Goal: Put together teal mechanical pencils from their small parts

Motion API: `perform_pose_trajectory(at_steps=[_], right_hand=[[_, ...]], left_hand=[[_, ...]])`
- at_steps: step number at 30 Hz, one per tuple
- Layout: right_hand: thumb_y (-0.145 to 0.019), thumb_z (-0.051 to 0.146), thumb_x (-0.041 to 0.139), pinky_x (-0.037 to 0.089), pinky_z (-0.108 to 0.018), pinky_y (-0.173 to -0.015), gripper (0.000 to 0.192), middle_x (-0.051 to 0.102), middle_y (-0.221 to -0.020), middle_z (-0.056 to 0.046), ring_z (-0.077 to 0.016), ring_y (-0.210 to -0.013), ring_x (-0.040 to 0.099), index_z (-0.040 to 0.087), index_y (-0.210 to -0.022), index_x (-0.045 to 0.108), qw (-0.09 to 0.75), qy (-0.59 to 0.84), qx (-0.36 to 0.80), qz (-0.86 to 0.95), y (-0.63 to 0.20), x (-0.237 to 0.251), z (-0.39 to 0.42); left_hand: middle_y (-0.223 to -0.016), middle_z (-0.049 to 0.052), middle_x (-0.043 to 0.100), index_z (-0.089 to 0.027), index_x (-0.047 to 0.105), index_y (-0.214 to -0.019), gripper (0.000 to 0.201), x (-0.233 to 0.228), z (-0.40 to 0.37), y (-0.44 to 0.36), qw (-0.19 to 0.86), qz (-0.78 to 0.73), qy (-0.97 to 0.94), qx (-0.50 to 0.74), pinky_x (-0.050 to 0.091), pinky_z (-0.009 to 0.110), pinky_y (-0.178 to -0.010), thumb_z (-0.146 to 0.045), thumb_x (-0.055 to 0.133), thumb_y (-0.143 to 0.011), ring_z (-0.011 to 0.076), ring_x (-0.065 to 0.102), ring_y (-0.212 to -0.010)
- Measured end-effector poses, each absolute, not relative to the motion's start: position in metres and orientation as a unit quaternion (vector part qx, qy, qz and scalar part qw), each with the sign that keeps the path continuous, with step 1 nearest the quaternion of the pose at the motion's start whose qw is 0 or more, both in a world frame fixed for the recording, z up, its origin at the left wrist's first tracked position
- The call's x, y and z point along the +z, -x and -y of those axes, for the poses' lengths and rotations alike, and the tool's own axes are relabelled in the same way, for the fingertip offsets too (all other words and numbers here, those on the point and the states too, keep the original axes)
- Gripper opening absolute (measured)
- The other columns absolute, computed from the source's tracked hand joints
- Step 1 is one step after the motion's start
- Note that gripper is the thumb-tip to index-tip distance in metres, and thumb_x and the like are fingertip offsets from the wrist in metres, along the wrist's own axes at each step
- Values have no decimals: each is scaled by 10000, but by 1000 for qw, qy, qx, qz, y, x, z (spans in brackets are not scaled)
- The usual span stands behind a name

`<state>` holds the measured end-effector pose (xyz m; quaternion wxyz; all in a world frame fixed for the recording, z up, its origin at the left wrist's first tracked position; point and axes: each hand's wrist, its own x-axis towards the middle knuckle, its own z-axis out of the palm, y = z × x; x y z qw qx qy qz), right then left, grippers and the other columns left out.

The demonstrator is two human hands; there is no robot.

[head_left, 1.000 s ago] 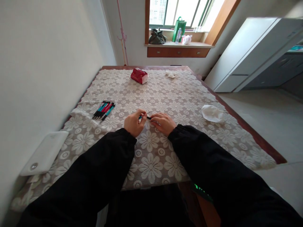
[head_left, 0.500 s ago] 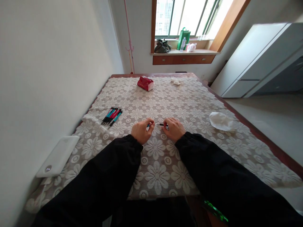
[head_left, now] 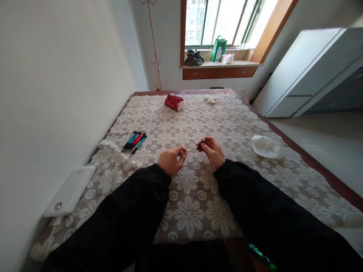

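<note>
Where hands met, right hand (head_left: 212, 150) lifted black piece (head_left: 200, 145) off pen (head_left: 181, 154)

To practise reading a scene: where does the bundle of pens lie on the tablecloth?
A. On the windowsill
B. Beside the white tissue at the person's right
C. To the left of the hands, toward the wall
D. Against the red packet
C: the bundle of pens lies on the tablecloth left of the left hand, toward the wall.

Both arms wear long black sleeves (head_left: 136, 211) of plain loose cloth, ending at the wrists; the left hand (head_left: 170, 160) and right hand (head_left: 212, 152) are bare, without gloves.
</note>
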<state>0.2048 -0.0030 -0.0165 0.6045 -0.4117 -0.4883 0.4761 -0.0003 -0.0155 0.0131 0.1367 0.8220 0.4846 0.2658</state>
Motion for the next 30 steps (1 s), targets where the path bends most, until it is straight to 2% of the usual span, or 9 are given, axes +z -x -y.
perform_pose_trajectory(at_steps=[4,8,14,22,30], right_hand=[[-748,305,740,562,-339,-728,364,670,-887,32,-163,-762,702,249,-1038,527,612,388,511,463,-201,-10,9],[-752,299,756,577,-339,-749,287,674,-898,20,-185,-843,721,231,-945,556,621,378,507,463,-199,-9,10],[-722,309,785,569,-308,-692,287,722,-889,-8,-160,-789,696,215,-903,583,592,392,513,482,-201,-15,8],[-653,287,796,509,-254,-598,317,717,-827,13,-127,-687,652,216,-868,574,610,391,530,441,-201,-18,6],[-694,307,772,502,-249,-595,305,702,-856,7,-122,-691,636,220,-881,548,601,398,513,466,-203,-18,7]], left_hand=[[-922,-10,746,-269,646,-981,170,14,15,0,141,-482,-825,260,412,275,-598,-352,499,-959,153,645,-652],[-916,-10,744,-270,645,-985,175,13,15,0,144,-482,-823,262,415,276,-597,-363,498,-959,156,646,-656],[-897,-12,744,-268,651,-976,167,12,14,0,150,-477,-823,269,416,270,-588,-354,510,-952,154,644,-645],[-887,-12,742,-265,666,-964,176,8,12,0,147,-491,-811,284,399,268,-572,-370,527,-938,141,606,-588],[-885,-1,747,-264,676,-982,189,6,10,0,138,-486,-814,286,407,268,-576,-375,533,-927,155,625,-621]])
